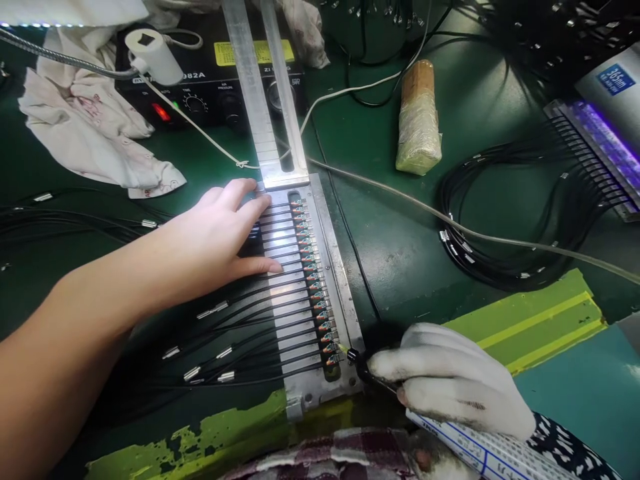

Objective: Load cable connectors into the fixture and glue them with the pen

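A metal fixture (295, 333) lies before me, with a row of black cables (250, 320) laid across it and their small wired connector ends (317, 287) in a slot. My left hand (225, 230), bare, rests at the fixture's upper left edge, fingers apart on the cables there. In a white, stained glove, my right hand (450, 373) is closed round a labelled syringe-like tube (480, 447) with a black fitting. Its yellowish tip (344, 348) is at the connectors near the fixture's lower end.
Behind the fixture stands a black controller box (200, 100) beside crumpled cloth (85, 127). A wrapped block (420, 120), coiled black cables (465, 247) and a purple-lit lamp unit (607, 147) lie to the right. A clear hose (425, 208) crosses the table.
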The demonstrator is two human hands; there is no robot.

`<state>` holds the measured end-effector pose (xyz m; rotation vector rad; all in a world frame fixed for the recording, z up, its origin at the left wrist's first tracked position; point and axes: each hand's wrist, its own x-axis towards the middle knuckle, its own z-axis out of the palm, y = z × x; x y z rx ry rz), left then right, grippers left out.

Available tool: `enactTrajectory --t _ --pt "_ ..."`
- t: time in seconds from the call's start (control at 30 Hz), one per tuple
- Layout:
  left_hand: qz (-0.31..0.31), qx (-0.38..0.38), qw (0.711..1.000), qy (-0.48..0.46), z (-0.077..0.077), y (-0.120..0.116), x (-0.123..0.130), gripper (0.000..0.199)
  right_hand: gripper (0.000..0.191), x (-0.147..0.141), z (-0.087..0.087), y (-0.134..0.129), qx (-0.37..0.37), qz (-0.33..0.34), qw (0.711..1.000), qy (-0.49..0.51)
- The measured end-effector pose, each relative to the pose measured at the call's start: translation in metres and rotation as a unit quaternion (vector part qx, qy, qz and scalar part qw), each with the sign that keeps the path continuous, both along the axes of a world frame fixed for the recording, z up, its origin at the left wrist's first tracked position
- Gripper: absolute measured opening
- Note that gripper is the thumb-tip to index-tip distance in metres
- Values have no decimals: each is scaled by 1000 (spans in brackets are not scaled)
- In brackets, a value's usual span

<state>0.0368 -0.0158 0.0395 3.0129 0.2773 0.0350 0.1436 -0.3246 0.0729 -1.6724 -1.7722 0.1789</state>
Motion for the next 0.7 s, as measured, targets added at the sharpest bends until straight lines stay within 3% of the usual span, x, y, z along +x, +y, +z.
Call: enactTrajectory --t 0.23,0.43,0.7 --pt "7 -26 999 -20 -7 4 1 93 21 -5 -11 -6 12 3 1000 4" --pt "9 0 1000 -16 -7 3 2 94 22 -3 -10 -2 27 10 999 17" --pt "1 37 999 -7 -5 2 1 93 36 -5 -10 -2 30 -2 999 32"
